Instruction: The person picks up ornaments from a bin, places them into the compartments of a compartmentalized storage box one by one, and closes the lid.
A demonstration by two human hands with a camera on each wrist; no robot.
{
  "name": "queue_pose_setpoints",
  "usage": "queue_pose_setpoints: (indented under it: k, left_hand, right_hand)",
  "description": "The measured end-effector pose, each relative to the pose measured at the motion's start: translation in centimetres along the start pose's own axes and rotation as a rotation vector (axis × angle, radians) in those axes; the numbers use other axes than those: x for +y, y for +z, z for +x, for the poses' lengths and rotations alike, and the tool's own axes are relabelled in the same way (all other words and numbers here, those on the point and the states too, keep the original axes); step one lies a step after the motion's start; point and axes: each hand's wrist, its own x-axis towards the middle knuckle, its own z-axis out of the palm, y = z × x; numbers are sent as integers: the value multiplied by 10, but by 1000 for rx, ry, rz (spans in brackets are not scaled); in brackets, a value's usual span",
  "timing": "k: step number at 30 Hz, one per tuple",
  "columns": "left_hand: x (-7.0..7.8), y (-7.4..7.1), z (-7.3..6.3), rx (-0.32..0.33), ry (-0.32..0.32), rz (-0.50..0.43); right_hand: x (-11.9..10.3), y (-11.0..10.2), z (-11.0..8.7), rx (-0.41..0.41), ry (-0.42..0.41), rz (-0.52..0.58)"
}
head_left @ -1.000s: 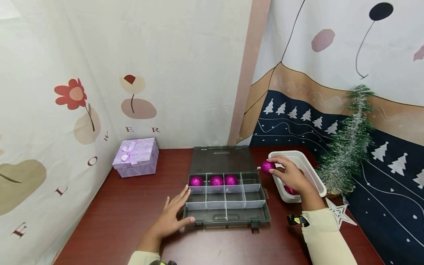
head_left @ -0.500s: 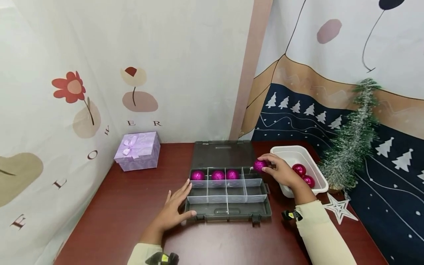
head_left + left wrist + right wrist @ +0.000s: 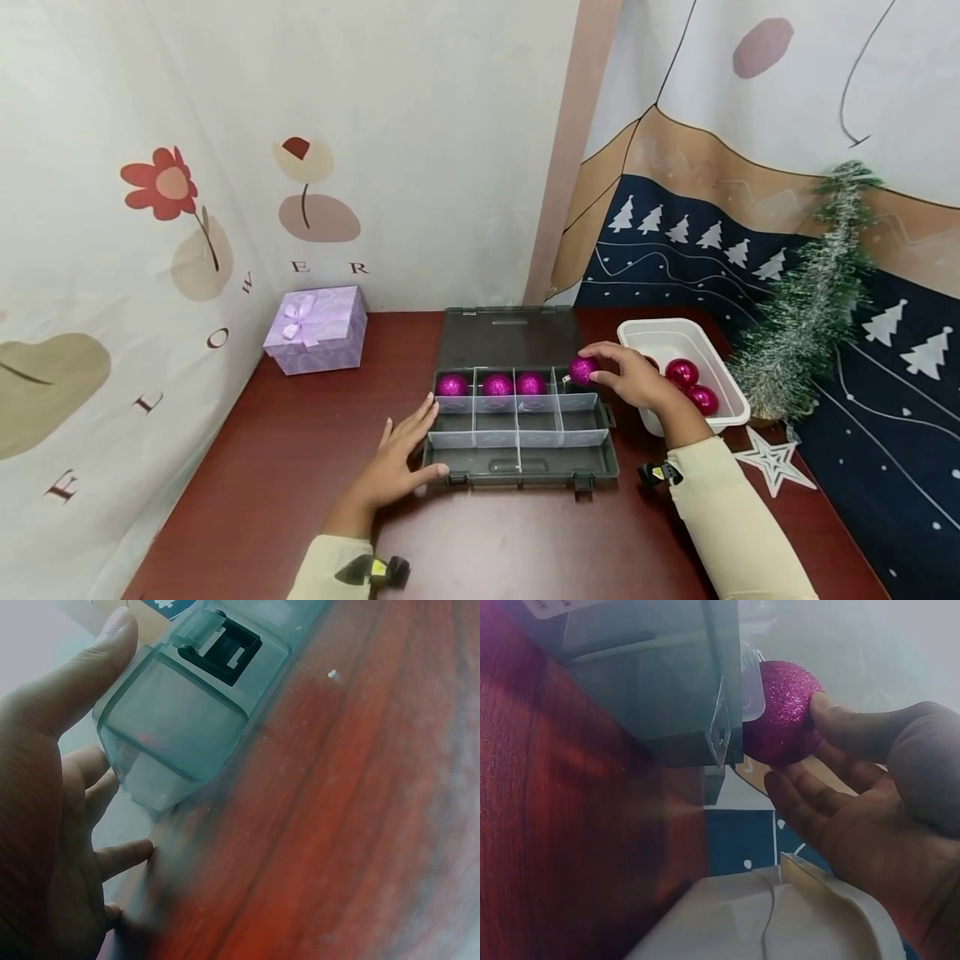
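A grey see-through compartment box (image 3: 480, 461) lies with its lid folded back on the table. Three glittery magenta baubles (image 3: 497, 385) sit in separate compartments of its far row. My right hand (image 3: 637, 379) pinches another glittery bauble (image 3: 784, 712) between thumb and fingers, at the far row's right-end compartment; in the right wrist view it overlaps the box's rim. My left hand (image 3: 393, 462) rests along the box's left side with fingers spread, the thumb at the front corner. In the left wrist view that thumb (image 3: 82, 682) lies by the box's corner near a black latch (image 3: 225, 652).
Right of the box stands a white tub (image 3: 731, 392) with shiny magenta baubles (image 3: 701, 399) in it. Beyond are a small tinsel tree (image 3: 802, 300) and a white star (image 3: 776, 461). A lilac gift box (image 3: 318, 333) stands at the back left.
My right hand has carried the glittery bauble left from above the white tub to the box's far right compartment. The left hand keeps its place by the box. The view has tilted down slightly.
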Motion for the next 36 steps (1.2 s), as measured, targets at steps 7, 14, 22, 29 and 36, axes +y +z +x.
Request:
queue_pose_setpoints:
  k: [7, 14, 22, 29, 36]
  left_hand:
    - [0, 0, 2, -11, -9, -8]
    - [1, -2, 6, -19, -8, -18]
    - [0, -3, 4, -28, -9, -20]
    - [-1, -3, 3, -30, -15, -25]
    - [-2, -2, 4, -28, -8, -19]
  right_hand:
    - [-3, 0, 5, -20, -5, 29]
    - [-3, -1, 8, -38, -21, 32]
    - [-1, 3, 9, -74, -20, 40]
    - [0, 4, 10, -107, -21, 17]
    - [0, 5, 12, -114, -26, -2]
